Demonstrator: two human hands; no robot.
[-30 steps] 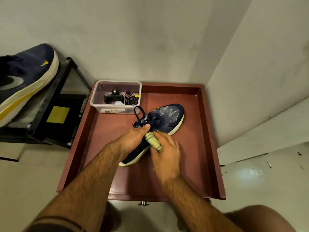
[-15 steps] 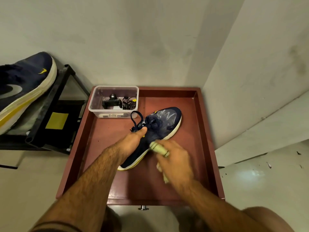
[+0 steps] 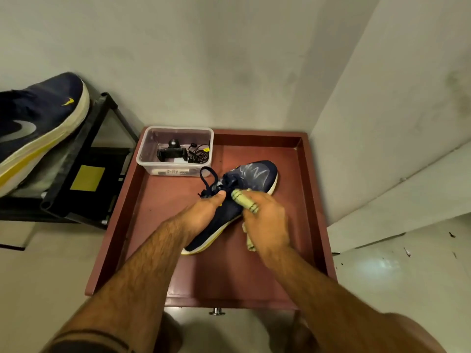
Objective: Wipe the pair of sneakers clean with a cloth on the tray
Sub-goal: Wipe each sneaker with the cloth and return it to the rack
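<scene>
A navy sneaker (image 3: 254,174) with a white and yellow sole lies on its side in the middle of the dark red tray (image 3: 316,200), toe toward the back right. My left hand (image 3: 204,212) grips it around the collar, thumb by the laces. My right hand (image 3: 267,220) is closed on a pale green cloth (image 3: 242,198) and presses it against the sneaker's upper near the laces; a cloth end hangs below the hand. The second navy sneaker (image 3: 38,128) rests on a black rack at the far left.
A clear plastic box (image 3: 175,151) holding a small camera and cables stands in the tray's back left corner. The black rack (image 3: 96,154) stands left of the tray. Walls close in behind and on the right. A small metal knob (image 3: 216,312) sticks out under the tray's front edge.
My right hand with the cloth slid down toward the sneaker's heel side, then came back up to the lace area. My left hand kept its hold on the sneaker.
</scene>
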